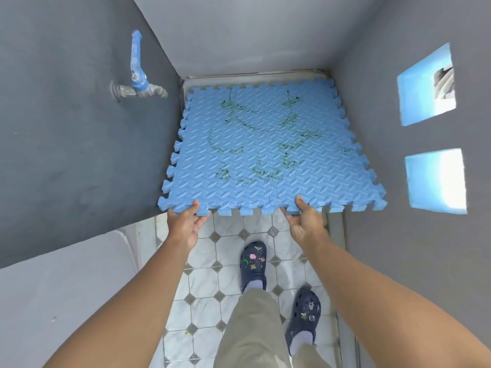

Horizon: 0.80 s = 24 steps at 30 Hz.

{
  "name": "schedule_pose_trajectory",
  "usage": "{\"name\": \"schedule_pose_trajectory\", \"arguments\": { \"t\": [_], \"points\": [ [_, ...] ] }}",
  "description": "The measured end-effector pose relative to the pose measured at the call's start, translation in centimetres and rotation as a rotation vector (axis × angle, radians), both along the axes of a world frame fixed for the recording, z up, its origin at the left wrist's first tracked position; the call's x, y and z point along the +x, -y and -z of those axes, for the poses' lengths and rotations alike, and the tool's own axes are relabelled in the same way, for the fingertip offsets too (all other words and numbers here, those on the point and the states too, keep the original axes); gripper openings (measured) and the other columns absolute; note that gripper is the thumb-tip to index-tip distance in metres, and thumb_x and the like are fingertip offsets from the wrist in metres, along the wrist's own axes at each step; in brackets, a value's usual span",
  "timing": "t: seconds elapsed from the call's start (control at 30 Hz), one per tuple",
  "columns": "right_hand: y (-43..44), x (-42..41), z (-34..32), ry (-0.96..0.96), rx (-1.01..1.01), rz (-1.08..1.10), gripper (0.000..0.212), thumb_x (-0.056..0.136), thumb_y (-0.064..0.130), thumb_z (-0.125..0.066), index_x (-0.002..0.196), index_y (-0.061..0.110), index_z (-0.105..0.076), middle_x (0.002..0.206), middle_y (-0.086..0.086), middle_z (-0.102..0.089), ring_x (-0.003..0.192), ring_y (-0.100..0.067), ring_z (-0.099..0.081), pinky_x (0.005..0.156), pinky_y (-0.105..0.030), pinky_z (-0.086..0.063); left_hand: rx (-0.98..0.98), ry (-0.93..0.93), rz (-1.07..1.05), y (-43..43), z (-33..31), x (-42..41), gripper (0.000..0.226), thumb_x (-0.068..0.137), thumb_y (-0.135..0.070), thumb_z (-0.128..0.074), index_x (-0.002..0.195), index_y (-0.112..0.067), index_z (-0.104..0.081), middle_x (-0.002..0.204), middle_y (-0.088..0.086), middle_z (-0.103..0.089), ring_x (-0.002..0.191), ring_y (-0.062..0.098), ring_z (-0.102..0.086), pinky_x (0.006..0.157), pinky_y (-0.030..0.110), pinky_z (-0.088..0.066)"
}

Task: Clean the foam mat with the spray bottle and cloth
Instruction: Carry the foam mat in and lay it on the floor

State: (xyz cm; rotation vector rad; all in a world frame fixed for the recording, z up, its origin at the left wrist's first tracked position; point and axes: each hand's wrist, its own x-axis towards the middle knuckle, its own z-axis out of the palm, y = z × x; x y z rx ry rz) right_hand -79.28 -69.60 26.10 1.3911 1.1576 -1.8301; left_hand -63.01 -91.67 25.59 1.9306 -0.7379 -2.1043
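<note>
Head view: left hand (186, 221) and right hand (303, 221) pinch the stained blue foam mat (265, 144) by its near edge, probably positioning it for cleaning.

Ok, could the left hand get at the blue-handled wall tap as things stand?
Probably not now: the left hand grips the near edge of the foam mat. The way to the tap looks free otherwise.

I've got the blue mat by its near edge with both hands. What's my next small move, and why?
Probably lower that edge so the mat lies flat, then let go. Your left hand and right hand both grip it, the green marks face up, and no spray bottle or cloth is in view, so you likely need free hands.
</note>
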Motion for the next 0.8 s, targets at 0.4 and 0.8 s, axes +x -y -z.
{"name": "schedule_pose_trajectory", "arguments": {
  "t": [0.4,0.8],
  "points": [
    [-1.1,0.9,1.3,0.077,0.073,-0.119,0.037,0.096,0.001,-0.067,0.131,-0.007,-0.057,0.122,-0.016,-0.066,0.093,-0.029,-0.071,0.057,-0.041,-0.065,-0.037,0.050,-0.034,-2.2,2.4,1.7,0.047,0.089,0.007,-0.062,0.130,-0.013,-0.052,0.122,0.009,-0.067,0.107,0.029,-0.068,0.085,0.050,-0.056],
    [-1.5,-2.8,6.7,0.054,0.089,-0.290,0.040,0.098,0.011,-0.068,0.135,-0.001,-0.058,0.130,-0.016,-0.069,0.099,-0.025,-0.073,0.060,-0.041,-0.064,0.031,0.151,0.023,-2.1,8.1,-1.1,0.047,0.090,-0.002,-0.065,0.132,-0.017,-0.049,0.125,0.003,-0.065,0.108,0.023,-0.066,0.090,0.044,-0.055]
  ]
}}
